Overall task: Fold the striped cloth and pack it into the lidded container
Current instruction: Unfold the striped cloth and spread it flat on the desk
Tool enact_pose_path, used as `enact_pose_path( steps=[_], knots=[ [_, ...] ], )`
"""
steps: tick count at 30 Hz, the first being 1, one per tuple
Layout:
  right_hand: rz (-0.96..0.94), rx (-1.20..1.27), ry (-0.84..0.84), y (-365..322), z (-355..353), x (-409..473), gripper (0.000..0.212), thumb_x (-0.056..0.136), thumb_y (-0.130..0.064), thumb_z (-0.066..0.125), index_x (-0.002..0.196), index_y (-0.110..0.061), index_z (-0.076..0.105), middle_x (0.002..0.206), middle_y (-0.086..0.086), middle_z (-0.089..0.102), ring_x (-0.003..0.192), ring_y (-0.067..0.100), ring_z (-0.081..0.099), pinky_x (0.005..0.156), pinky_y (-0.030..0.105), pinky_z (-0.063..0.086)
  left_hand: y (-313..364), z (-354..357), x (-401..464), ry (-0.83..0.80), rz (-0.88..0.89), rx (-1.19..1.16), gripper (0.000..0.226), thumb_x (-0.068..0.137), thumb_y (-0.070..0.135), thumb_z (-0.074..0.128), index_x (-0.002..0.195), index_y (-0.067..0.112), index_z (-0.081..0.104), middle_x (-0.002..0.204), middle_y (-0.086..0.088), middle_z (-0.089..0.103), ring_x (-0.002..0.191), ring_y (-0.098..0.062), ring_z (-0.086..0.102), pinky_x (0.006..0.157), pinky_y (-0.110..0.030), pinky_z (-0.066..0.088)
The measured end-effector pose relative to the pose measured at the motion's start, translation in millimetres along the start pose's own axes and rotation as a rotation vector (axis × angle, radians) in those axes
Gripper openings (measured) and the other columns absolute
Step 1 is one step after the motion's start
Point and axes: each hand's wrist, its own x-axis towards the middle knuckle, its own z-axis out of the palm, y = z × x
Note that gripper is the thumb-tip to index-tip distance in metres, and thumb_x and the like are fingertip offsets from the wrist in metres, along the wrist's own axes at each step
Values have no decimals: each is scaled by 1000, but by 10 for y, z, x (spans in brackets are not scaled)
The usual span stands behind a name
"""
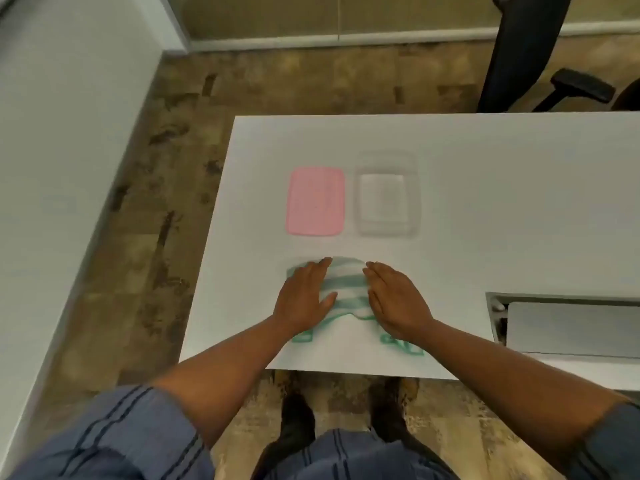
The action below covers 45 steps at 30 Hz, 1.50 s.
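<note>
The white cloth with green stripes lies near the front edge of the white table, partly folded, its far part doubled over. My left hand rests flat on its left side, fingers together. My right hand lies flat on its right side. Both palms press down on the fabric and grip nothing. Beyond the cloth stands the clear container, uncovered, with what looks like something white inside. Its pink lid lies flat on the table just left of it.
A rectangular cable hatch with a grey frame is set in the table at the right. A black office chair stands behind the table's far edge. A pale wall runs along the left, across a strip of floor.
</note>
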Motion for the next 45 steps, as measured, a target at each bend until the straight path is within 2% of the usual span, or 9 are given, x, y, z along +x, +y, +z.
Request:
enact_pose_path(
  steps=[9, 14, 17, 23, 28, 32, 36, 39, 45],
  knots=[
    [139, -22, -170, 155, 212, -434, 60, 73, -19, 85, 127, -2, 66, 139, 25, 59, 116, 48, 63, 86, 54, 57, -304, 386, -225, -343, -53, 240, 98, 81, 62, 69, 160, 30, 22, 166, -7, 16, 149, -37, 19, 104, -49, 48],
    [232, -24, -128, 240, 367, -495, 62, 71, -15, 85, 127, -1, 63, 137, 30, 56, 101, 50, 64, 71, 54, 60, -365, 446, -341, -261, -27, 100, 88, 87, 17, 69, 162, 19, 22, 165, -17, 22, 141, -43, 36, 91, -49, 55],
    [397, 102, -151, 272, 384, -439, 55, 84, -14, 71, 136, -8, 56, 131, 19, 58, 106, 42, 61, 81, 50, 56, -422, 397, -343, -172, -83, -42, 82, 87, -2, 59, 160, 9, 24, 160, -19, 28, 128, -39, 50, 91, -46, 55],
    [571, 394, -98, 406, 126, -163, 7, 92, -26, 62, 88, -25, 68, 90, -2, 65, 86, 22, 61, 76, 38, 48, -514, 35, -140, -13, -303, -201, 24, 87, 8, 57, 101, 7, 76, 100, -12, 74, 93, -32, 67, 76, -38, 55],
    [660, 838, -13, 455, -156, 45, 24, 100, -26, 47, 80, -15, 55, 79, -2, 57, 75, 17, 50, 69, 32, 40, -458, -330, 76, -37, -459, -560, 23, 77, 34, 44, 72, 17, 58, 72, 0, 62, 67, -21, 55, 60, -32, 40],
    [641, 826, -83, 457, -261, 120, 39, 108, -45, 38, 91, -12, 50, 85, -1, 51, 76, 15, 46, 71, 33, 39, -423, -412, 193, -70, -494, -778, 22, 93, 36, 51, 87, 16, 57, 85, -2, 61, 78, -21, 55, 66, -34, 43],
    [603, 871, -131, 522, -360, 130, 57, 97, -60, 51, 105, -4, 57, 92, 2, 62, 82, 18, 58, 74, 34, 47, -456, -515, 249, -302, -454, -877, 44, 78, 53, 82, 112, 26, 69, 106, 1, 78, 94, -21, 75, 79, -38, 61],
    [564, 957, -338, 680, -460, 113, 49, 82, -49, 81, 113, -14, 68, 107, 5, 76, 96, 25, 74, 85, 40, 59, -557, -680, 281, -507, -406, -772, 66, 64, 37, 97, 120, 18, 68, 113, -5, 78, 103, -26, 75, 91, -45, 61],
    [626, 856, -855, 961, -699, 98, 29, 80, -26, 84, 104, -15, 72, 100, 13, 76, 86, 29, 73, 71, 37, 60, -621, -1048, 329, -1062, -462, -500, 35, 77, 9, 87, 109, 7, 75, 108, -15, 78, 95, -31, 76, 79, -38, 63]
  ],
)
